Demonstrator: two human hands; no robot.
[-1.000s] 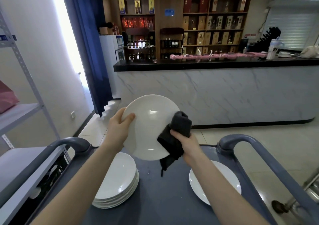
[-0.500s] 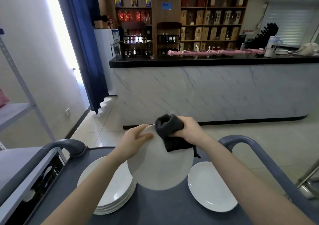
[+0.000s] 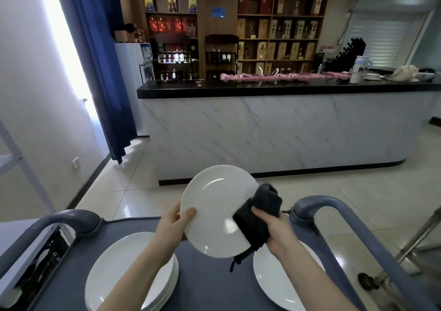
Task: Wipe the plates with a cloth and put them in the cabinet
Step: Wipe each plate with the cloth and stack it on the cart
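Plate (image 3: 214, 210), white: raised tilted over the cart (image 3: 210, 286); left hand (image 3: 174, 224) pinches its rim, steadying it for wiping; right hand (image 3: 274, 227) grips bunched dark cloth (image 3: 260, 212) pressed to its right edge; plate stack (image 3: 119, 270) waits below.

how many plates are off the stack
2. The held plate, cloth on it, is in the left hand; the lone plate lies on the cart at right, partly behind the forearm.

No lettering can be read anywhere; the blue sign (image 3: 218, 12) on the wooden wall, upper centre of the frame, is a blur; the print on the shelved boxes (image 3: 281, 48) right of it is too small; likewise the red-and-white strip (image 3: 327, 47) at upper right.
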